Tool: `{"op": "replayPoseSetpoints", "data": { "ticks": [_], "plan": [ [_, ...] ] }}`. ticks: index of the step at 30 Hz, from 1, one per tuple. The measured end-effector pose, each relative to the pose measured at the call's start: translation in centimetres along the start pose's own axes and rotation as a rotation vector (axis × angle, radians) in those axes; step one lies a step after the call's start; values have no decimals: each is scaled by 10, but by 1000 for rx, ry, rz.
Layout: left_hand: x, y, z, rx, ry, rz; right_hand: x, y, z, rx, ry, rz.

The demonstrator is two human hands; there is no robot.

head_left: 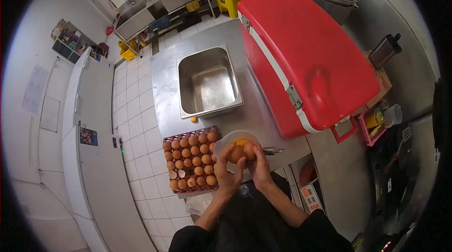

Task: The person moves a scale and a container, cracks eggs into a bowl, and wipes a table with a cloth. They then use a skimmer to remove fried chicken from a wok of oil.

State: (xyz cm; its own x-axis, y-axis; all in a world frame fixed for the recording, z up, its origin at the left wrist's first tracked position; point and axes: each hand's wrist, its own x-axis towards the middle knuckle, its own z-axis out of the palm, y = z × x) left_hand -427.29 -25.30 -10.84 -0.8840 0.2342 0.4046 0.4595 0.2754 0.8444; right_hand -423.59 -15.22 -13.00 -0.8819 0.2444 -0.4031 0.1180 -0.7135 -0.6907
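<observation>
The egg point(234, 155) is above the near part of the bowl point(233, 136), between the hands, showing as two rounded brown parts side by side. Whether these are two whole eggs or one parted shell I cannot tell, nor which way the long axis runs. The left hand point(228, 169) is clamped on the left part and the right hand point(259, 167) on the right part, the thumbs near each other, so both are equally close to it. Yellow egg point(242, 142) shows in the bowl below. One metal handle point(273, 150) sticks out just to the right of the bowl. Just left of the bowl, nearer the left hand, is one tray point(190, 172) with about twenty-five whole eggs point(185, 152), some partly hidden, and two pieces of empty shell point(173, 175). Beyond the bowl, away from the person, stands one metal pan point(214, 93); beyond the bowl and to its right, one red cooler point(310, 54). One bench point(165, 89) carries them all
</observation>
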Motion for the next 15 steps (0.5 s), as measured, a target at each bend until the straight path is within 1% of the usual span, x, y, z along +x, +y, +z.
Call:
{"op": "replayPoseSetpoints", "data": {
  "ticks": [1, 3, 5, 6, 7, 8, 9, 10, 11, 12, 13, 14, 15],
  "plan": [
    [2, 6, -1, 31, -34, -9, 1, -1, -1, 1, -32, 14],
    [0, 9, -1, 62, -65, -30, -2, -9, 2, 5, 0, 58],
    [5, 6, -4, -153, -107, -230, 2, -14, 2, 2, 17, 88],
    [6, 0, -8, -151, -103, -231, 4, -13, -3, -79, -14, 101],
    [7, -11, -13, -55, -150, -196, 6, -12, -8, -159, -44, 114],
    [8, -17, -18, 41, -197, -163, 6, -11, -10, -160, -46, 119],
    [18, -6, -23, 44, -192, -168, 8, -11, -11, -271, -71, 62],
    [30, 7, -28, 28, -300, -156, 9, -11, -12, -382, -99, 5],
    [40, 15, -33, 14, -408, -146, 8, -19, -12, -385, -107, 11],
    [42, 13, -38, 20, -401, -150, 6, -33, -9, -388, -180, 39],
    [43, 9, -43, 61, -480, -118, 4, -43, -6, -390, -253, 66],
    [43, 6, -46, 102, -560, -86, 5, -49, -4, -389, -259, 71],
    [42, 4, -48, 105, -559, -90, 5, -54, -2, -429, -287, 84]
  ]
}}
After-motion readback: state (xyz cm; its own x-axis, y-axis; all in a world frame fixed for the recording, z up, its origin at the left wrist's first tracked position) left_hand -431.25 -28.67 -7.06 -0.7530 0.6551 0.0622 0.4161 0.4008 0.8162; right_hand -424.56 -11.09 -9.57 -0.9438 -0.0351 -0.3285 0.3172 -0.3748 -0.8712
